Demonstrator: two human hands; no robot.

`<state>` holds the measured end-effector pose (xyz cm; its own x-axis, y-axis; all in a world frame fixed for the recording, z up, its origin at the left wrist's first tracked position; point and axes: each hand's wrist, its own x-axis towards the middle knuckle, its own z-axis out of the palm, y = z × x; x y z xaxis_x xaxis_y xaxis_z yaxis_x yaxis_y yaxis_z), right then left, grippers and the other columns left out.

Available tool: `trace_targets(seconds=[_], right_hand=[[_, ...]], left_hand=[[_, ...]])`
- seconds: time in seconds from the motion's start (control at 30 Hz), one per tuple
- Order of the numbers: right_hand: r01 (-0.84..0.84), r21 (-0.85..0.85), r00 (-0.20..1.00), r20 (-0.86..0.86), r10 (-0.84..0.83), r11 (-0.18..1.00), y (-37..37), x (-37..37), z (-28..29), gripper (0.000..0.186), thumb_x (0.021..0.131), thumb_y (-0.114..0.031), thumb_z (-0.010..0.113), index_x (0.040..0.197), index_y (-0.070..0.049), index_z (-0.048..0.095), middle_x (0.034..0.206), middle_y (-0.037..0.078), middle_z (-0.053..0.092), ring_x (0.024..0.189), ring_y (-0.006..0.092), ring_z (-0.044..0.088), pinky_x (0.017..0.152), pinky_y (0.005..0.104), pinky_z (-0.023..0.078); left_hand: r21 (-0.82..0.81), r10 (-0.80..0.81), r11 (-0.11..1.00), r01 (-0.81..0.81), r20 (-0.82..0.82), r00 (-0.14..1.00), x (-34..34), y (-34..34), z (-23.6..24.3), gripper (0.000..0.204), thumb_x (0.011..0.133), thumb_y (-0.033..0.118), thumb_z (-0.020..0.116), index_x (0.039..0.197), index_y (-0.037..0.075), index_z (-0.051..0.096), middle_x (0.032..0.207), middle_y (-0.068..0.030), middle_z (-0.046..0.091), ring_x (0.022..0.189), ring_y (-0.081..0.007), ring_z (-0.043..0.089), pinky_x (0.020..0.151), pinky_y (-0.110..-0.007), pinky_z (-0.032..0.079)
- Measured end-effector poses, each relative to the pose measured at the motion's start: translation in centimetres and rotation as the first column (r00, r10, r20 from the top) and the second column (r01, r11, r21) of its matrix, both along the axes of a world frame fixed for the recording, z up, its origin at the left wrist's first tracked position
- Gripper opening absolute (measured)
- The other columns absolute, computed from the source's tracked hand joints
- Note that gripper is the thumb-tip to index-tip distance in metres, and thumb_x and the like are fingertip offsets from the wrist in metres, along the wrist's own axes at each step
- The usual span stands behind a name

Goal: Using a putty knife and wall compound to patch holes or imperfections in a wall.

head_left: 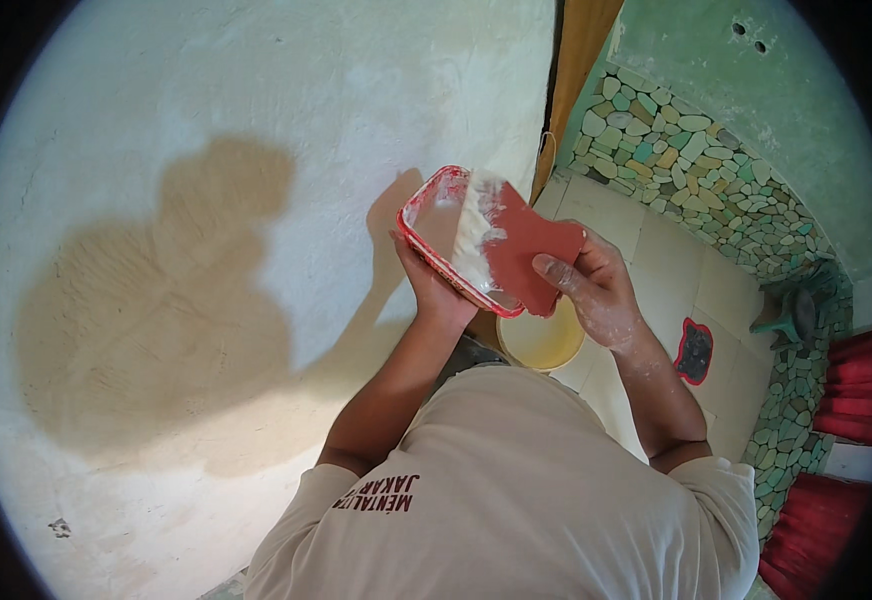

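My left hand (430, 288) grips a red plastic tub (418, 236) from below and the left side, tilted in front of the wall. White paste smears its rim and inside. In my right hand (601, 292) is a flat reddish putty scraper (531, 250), pinched at its narrower end with the thumb on top. A thick band of white putty (476, 225) lies along the scraper's left edge, over the tub's opening. White residue marks my right fingers and wrist. The scraper hides part of the tub.
A pale plastered wall (356, 90) fills the left side. Below my hands stands a yellow bucket (546, 345). A red-edged dark mat (695, 352) lies on the tiled floor (676, 250). Pebble-covered wall (696, 150), a green object (784, 315) and red curtains (856, 385) are at right.
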<state>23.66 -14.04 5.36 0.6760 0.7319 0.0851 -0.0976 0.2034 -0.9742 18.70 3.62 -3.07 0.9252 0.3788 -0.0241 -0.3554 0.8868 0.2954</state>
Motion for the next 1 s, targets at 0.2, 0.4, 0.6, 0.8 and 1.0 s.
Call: trace_targets(seconds=[0.2,0.4,0.6,0.8,1.0], right_hand=[[0.128,0.026,0.939,-0.324,-0.113,0.991,-0.1,-0.2,-1.5,0.021,0.092,-0.012,0.061,0.111,-0.004,0.057,0.099,0.007,0.066,0.075,0.0132,0.065,0.057,0.026,0.053],[0.2,0.148,0.849,-0.519,-0.096,0.969,-0.2,0.5,-1.4,0.02,0.091,-0.012,0.061,0.109,-0.005,0.056,0.093,0.009,0.067,0.066,0.0162,0.067,0.049,0.0271,0.053],[0.183,0.094,0.923,-0.358,-0.139,0.979,-0.6,-0.3,0.0,0.026,0.092,-0.01,0.06,0.115,-0.003,0.053,0.094,0.01,0.067,0.068,0.0155,0.066,0.052,0.0268,0.055],[0.156,0.016,0.983,-0.105,-0.154,0.988,-0.6,-2.8,-0.7,0.027,0.093,-0.004,0.058,0.118,0.0,0.051,0.101,0.007,0.065,0.082,0.0113,0.064,0.061,0.0248,0.055],[0.102,-0.021,0.969,-0.223,-0.104,0.995,-0.9,-3.6,-0.3,0.024,0.092,-0.005,0.058,0.115,-0.002,0.051,0.101,0.009,0.065,0.078,0.014,0.066,0.057,0.0275,0.057]], left_hand=[[0.081,0.052,0.996,-0.048,-0.046,0.998,-0.7,-0.6,0.2,0.08,0.087,0.074,0.034,0.142,0.015,0.036,0.141,-0.0087,0.042,0.132,-0.0294,0.04,0.11,-0.046,0.033],[0.107,0.055,0.993,-0.041,-0.132,0.99,-1.6,-0.8,0.6,0.079,0.088,0.072,0.032,0.141,0.015,0.037,0.141,-0.0092,0.042,0.13,-0.0297,0.041,0.109,-0.046,0.034],[0.135,0.042,0.99,-0.038,-0.027,0.999,-1.9,-1.0,0.3,0.077,0.089,0.072,0.033,0.14,0.014,0.039,0.14,-0.0078,0.044,0.129,-0.0285,0.042,0.108,-0.046,0.034],[0.087,0.126,0.989,-0.12,-0.073,0.989,-1.6,-1.1,0.5,0.076,0.09,0.072,0.031,0.14,0.015,0.039,0.14,-0.0071,0.044,0.129,-0.028,0.042,0.109,-0.045,0.034],[0.133,0.183,0.976,-0.171,-0.079,0.98,-1.9,-0.7,-1.1,0.079,0.089,0.074,0.03,0.14,0.015,0.038,0.14,-0.0075,0.043,0.129,-0.0282,0.042,0.109,-0.044,0.035]])
